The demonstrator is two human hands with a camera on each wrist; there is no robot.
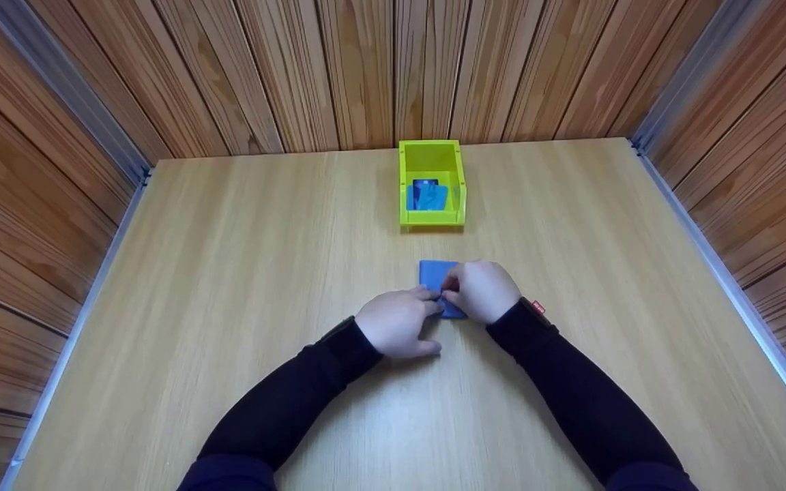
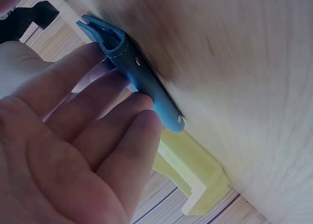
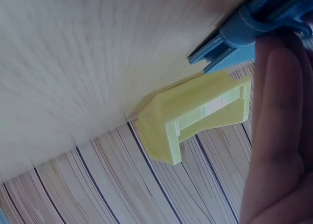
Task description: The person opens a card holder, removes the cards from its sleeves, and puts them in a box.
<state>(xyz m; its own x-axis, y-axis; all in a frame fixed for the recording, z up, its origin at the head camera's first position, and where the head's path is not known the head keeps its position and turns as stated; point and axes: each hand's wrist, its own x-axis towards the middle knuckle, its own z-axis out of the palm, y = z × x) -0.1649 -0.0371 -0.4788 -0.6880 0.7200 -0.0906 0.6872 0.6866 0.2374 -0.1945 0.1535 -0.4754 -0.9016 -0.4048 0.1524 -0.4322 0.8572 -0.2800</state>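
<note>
A small blue leather wallet (image 1: 433,273) lies folded on the wooden table in the middle of the head view. My left hand (image 1: 396,322) rests its outstretched fingertips on the wallet's near left part, thumb spread towards me. Along the wallet's edge, stitching and two metal studs show in the left wrist view, with the left fingers (image 2: 122,150) against its upper face. From the right, my right hand (image 1: 490,292) pinches at the wallet's middle with bent thumb and forefinger. A stitched strap (image 3: 240,28) loops round the wallet beside the right fingers in the right wrist view.
Beyond the wallet stands a yellow-green open bin (image 1: 432,219) holding blue card-like pieces (image 1: 432,198). Wood-plank walls (image 1: 366,75) enclose the table (image 1: 263,239) at the back and both sides, with metal strips (image 1: 727,235) along the side edges.
</note>
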